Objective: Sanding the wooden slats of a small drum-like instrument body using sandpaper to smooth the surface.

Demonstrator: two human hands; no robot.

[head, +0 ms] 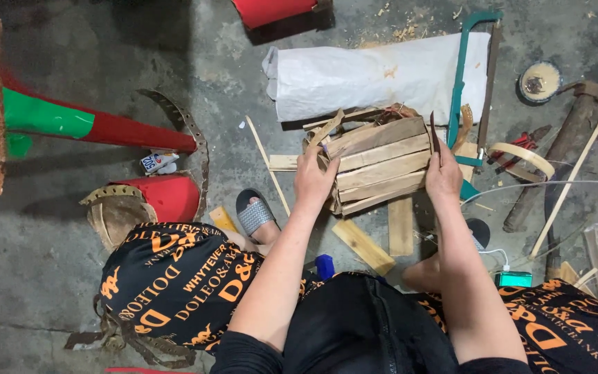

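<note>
On the concrete floor [70, 291] we see a white sack [375, 76], and just below it lies the bundle of wooden slats [381, 166]. We judge we are squaring this bundle. Our left hand [315, 176] is closed on its left end, our right hand [443, 173] on its right end. Right of the bundle lies a green saw [459, 90]. Next, both grips should stay even.
</note>
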